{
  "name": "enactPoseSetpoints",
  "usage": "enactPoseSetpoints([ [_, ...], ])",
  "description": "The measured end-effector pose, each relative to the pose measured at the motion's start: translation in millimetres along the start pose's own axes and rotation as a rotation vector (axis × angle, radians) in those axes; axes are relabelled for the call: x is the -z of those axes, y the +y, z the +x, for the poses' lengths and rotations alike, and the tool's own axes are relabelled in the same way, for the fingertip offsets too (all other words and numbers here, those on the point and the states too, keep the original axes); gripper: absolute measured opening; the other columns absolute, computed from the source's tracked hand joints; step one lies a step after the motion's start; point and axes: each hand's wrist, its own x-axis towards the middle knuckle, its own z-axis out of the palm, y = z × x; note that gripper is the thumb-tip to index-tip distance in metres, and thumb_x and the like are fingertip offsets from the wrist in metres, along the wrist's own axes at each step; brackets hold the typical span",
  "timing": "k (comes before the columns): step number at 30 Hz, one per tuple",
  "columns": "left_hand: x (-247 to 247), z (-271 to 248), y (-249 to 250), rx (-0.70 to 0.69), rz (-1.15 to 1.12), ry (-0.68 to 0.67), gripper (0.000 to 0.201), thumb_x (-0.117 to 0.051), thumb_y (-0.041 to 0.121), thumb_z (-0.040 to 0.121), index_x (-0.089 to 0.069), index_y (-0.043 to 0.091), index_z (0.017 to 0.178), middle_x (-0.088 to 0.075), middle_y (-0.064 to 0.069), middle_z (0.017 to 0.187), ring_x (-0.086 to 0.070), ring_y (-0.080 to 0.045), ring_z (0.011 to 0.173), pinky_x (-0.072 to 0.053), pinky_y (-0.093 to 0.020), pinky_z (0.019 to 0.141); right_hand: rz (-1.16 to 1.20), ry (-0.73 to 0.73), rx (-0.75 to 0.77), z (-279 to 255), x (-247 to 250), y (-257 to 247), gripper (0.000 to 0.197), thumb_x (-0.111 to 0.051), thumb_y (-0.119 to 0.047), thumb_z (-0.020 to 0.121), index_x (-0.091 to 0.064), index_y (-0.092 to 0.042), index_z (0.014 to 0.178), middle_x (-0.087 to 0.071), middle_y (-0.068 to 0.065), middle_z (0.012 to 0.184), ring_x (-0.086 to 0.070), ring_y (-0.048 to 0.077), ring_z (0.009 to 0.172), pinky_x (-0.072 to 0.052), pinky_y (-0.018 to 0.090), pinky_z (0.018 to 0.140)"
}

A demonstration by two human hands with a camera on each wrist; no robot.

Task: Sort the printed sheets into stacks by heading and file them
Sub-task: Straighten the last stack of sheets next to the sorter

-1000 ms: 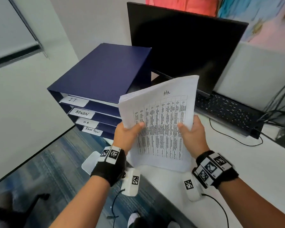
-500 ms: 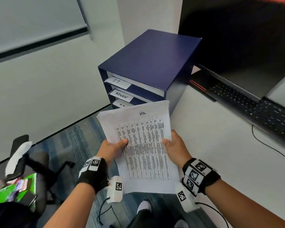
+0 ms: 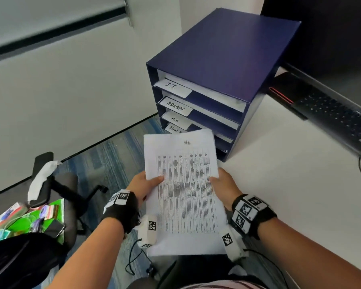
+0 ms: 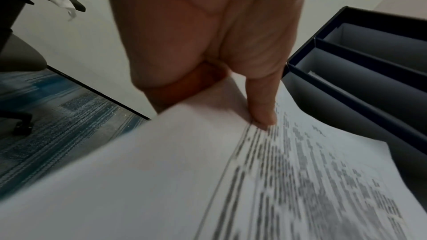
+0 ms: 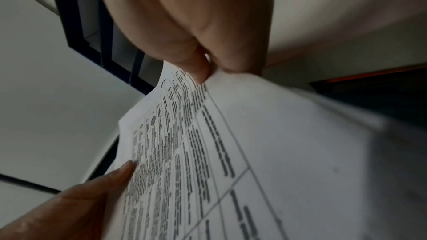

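Both hands hold a stack of printed sheets (image 3: 186, 188) with a table of text and a handwritten heading at the top. My left hand (image 3: 146, 184) pinches its left edge, thumb on top (image 4: 263, 116). My right hand (image 3: 223, 184) pinches the right edge (image 5: 203, 72). The sheets (image 4: 254, 180) (image 5: 231, 152) point at the front of a dark blue file organizer (image 3: 227, 55) on the desk corner. Its shelves carry white labels: I.T. (image 3: 173, 87), ADMIN (image 3: 176, 106), H.R (image 3: 175, 120) and a blank paper label (image 3: 174, 128), partly hidden by the sheets.
A white desk (image 3: 290, 163) runs to the right with a black keyboard (image 3: 331, 115) and a monitor behind the organizer. Left of the desk stands an office chair (image 3: 50, 184) on blue carpet, beside green packets (image 3: 29, 220).
The view has turned left and closer to the organizer. The stack has come down and level, its top edge now in front of the lower shelves. Both hands keep their grip.
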Motion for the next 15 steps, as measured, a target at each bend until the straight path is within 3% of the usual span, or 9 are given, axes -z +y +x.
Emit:
enactPoseSetpoints([
  [2, 6.4, 3.9, 1.1, 0.004, 0.018, -0.045, 0.035, -0.070, 0.016, 0.083, -0.060, 0.007, 0.116, -0.071, -0.014, 0.108, -0.068, -0.032, 0.097, -0.054, -0.049, 0.089, 0.098, 0.038, 0.006, 3.3, -0.2, -11.4, 0.032, -0.037, -0.003, 0.096, -0.054, -0.021, 0.115, -0.063, -0.004, 0.103, -0.062, 0.015, 0.091, -0.053, 0.028, 0.077],
  [4, 13.2, 6.0, 0.1, 0.020, 0.074, -0.103, 0.032, -0.069, 0.015, 0.084, -0.061, 0.009, 0.114, -0.072, -0.013, 0.106, -0.069, -0.031, 0.096, -0.055, -0.046, 0.087, 0.160, 0.113, -0.015, 9.1, -1.0, -21.7, 0.025, -0.039, -0.005, 0.096, -0.054, -0.019, 0.109, -0.064, 0.003, 0.107, -0.063, 0.025, 0.099, -0.053, 0.043, 0.088],
  [6, 22.7, 10.5, -4.1, 0.037, 0.130, -0.179, 0.034, -0.068, 0.013, 0.084, -0.060, 0.009, 0.117, -0.071, -0.012, 0.110, -0.067, -0.032, 0.101, -0.052, -0.048, 0.092, 0.211, 0.187, -0.033, 14.8, -0.4, -31.8, 0.020, -0.040, -0.008, 0.095, -0.054, -0.017, 0.105, -0.063, 0.011, 0.112, -0.061, 0.030, 0.104, -0.051, 0.048, 0.092],
  [8, 30.5, 12.5, -3.2, 0.044, 0.177, -0.230, 0.036, -0.066, 0.013, 0.086, -0.059, 0.007, 0.121, -0.068, -0.012, 0.116, -0.065, -0.031, 0.105, -0.049, -0.048, 0.096, 0.263, 0.232, -0.056, 20.3, 0.4, -41.0, 0.017, -0.041, -0.009, 0.095, -0.054, -0.017, 0.103, -0.062, 0.012, 0.112, -0.061, 0.031, 0.102, -0.052, 0.048, 0.091],
  [11, 36.9, 18.2, 6.4, 0.003, 0.217, -0.261, 0.032, -0.064, 0.016, 0.089, -0.060, 0.007, 0.119, -0.068, -0.011, 0.116, -0.064, -0.030, 0.107, -0.051, -0.043, 0.093, 0.338, 0.269, -0.068, 25.8, -0.8, -50.3, 0.017, -0.041, -0.010, 0.097, -0.055, -0.015, 0.105, -0.062, 0.011, 0.109, -0.061, 0.028, 0.098, -0.054, 0.044, 0.087],
  [13, 38.3, 20.8, 21.1, -0.060, 0.224, -0.248, 0.022, -0.061, 0.016, 0.091, -0.061, 0.013, 0.113, -0.072, -0.006, 0.107, -0.067, -0.027, 0.099, -0.053, -0.041, 0.088, 0.382, 0.276, -0.057, 26.0, -1.4, -56.0, 0.016, -0.041, -0.012, 0.097, -0.056, -0.014, 0.104, -0.063, 0.012, 0.108, -0.062, 0.028, 0.096, -0.054, 0.042, 0.085],
  [15, 38.5, 26.4, 37.8, -0.115, 0.217, -0.218, 0.016, -0.055, 0.012, 0.093, -0.059, 0.017, 0.109, -0.073, -0.002, 0.100, -0.068, -0.023, 0.092, -0.054, -0.040, 0.085, 0.404, 0.271, -0.027, 26.1, -0.5, -59.6, 0.016, -0.043, -0.015, 0.097, -0.058, -0.012, 0.103, -0.063, 0.017, 0.111, -0.062, 0.033, 0.101, -0.053, 0.046, 0.089],
])
